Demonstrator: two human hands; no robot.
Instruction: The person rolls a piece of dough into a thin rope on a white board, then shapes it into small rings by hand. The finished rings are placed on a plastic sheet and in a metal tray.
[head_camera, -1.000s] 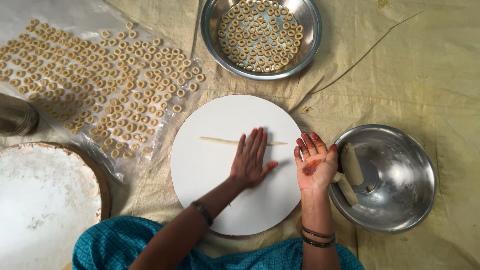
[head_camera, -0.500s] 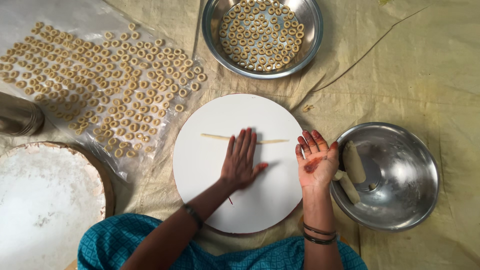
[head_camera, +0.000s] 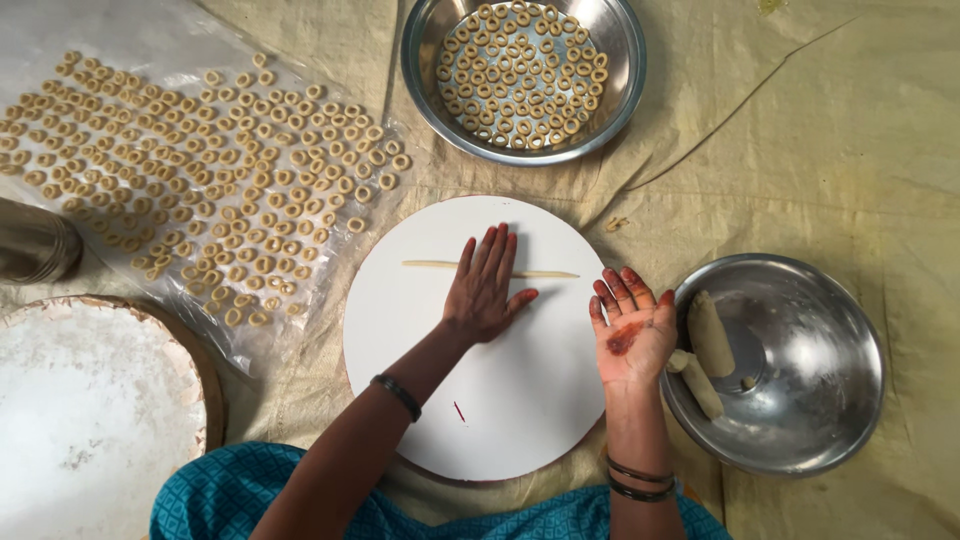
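Note:
My left hand lies flat, palm down, on a thin pale dough rope that stretches across a round white board. The fingers are spread and cover the rope's middle. My right hand is held palm up at the board's right edge, fingers apart, holding nothing, with a red stain on the palm. Just right of it, a steel bowl holds thick dough rolls.
A steel bowl of small dough rings stands at the top. Many more rings lie on a clear plastic sheet at the left. A floured round board and a steel vessel sit at the far left. Tan cloth covers the floor.
My left hand has slid forward and back over the dough rope, rolling it. The right hand has stayed in place, palm up.

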